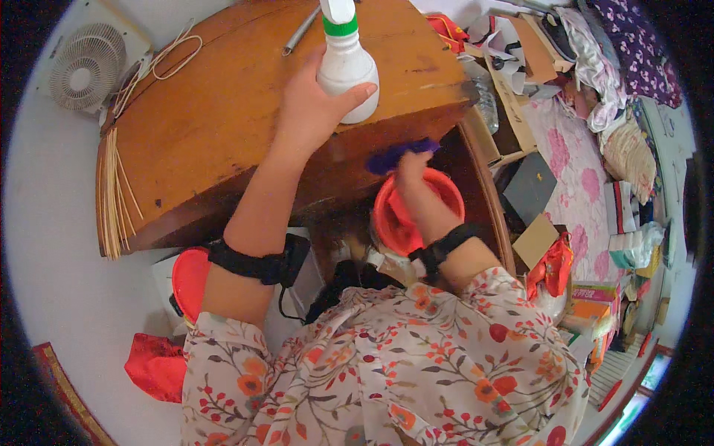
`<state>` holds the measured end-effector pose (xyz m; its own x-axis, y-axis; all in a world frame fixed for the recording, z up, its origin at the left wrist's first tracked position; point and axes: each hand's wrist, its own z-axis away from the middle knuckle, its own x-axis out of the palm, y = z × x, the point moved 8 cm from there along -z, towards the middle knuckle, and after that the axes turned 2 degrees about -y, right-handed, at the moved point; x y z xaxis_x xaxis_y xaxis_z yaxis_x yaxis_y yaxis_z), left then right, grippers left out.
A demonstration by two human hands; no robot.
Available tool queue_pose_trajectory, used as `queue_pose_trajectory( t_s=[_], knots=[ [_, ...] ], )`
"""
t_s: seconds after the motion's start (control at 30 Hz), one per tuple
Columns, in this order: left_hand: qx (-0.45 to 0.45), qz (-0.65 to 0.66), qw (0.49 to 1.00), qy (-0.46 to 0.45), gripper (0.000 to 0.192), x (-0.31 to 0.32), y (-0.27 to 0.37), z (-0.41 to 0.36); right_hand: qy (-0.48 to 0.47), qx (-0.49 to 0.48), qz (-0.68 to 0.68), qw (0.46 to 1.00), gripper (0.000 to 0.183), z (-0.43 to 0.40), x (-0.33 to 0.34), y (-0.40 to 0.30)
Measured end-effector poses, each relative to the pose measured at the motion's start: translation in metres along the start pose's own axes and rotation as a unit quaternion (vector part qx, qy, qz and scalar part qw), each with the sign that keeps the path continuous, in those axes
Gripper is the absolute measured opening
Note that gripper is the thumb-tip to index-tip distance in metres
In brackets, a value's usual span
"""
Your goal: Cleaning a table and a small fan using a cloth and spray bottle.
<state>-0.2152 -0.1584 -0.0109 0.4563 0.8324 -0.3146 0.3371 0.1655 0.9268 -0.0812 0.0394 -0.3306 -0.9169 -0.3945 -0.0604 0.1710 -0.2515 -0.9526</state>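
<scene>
My left hand [326,97] is closed around a white plastic bottle [348,72] with a green collar, near the front edge of the wooden tabletop [223,95]. The bottle's top is cut off by the picture's rim. Below that edge, my right hand [415,167] grips a dark purple cloth [390,159], slightly blurred, beside the wooden front. Under my right wrist is a red plastic bucket [452,195] with something red inside. A metal tube [301,33] lies on the tabletop left of the bottle.
Thin wooden sticks [114,195] lie at the tabletop's left end, near a white cable [178,61] and a white fan [83,69]. To the right stand an open cardboard box [510,111] and a bed with a flowered cover [558,145]. A red bag [156,365] is at lower left.
</scene>
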Motion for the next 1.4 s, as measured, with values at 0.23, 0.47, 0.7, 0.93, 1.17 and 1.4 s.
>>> queue_pose_trajectory(
  t_s=[0.23,0.47,0.7,0.93,1.17,1.4],
  knots=[
    [0.028,-0.013,0.999,0.027,0.077,0.001,-0.006,-0.023,-0.23,0.33,-0.226,0.887,0.022,0.119,0.092,-0.004],
    [0.037,-0.108,0.993,0.014,0.08,0.01,0.01,-0.019,-0.16,0.218,-0.308,0.912,0.023,-0.016,0.02,0.018],
    [0.034,-0.083,0.996,-0.005,0.08,0.021,0.024,-0.025,-0.258,0.34,-0.215,0.878,0.024,0.109,0.039,-0.027],
    [0.036,-0.069,0.997,-0.021,0.074,0.041,0.018,-0.031,-0.273,0.016,-0.285,0.919,0.032,0.118,-0.046,-0.205],
    [-0.061,0.096,0.993,-0.036,0.057,0.057,0.003,-0.034,-0.16,-0.509,0.198,0.822,0.055,0.13,0.029,-0.308],
    [0.041,-0.013,0.998,-0.046,0.049,0.056,0.03,-0.049,-0.034,-0.383,0.183,0.905,0.036,0.099,0.037,-0.325]
  ],
)
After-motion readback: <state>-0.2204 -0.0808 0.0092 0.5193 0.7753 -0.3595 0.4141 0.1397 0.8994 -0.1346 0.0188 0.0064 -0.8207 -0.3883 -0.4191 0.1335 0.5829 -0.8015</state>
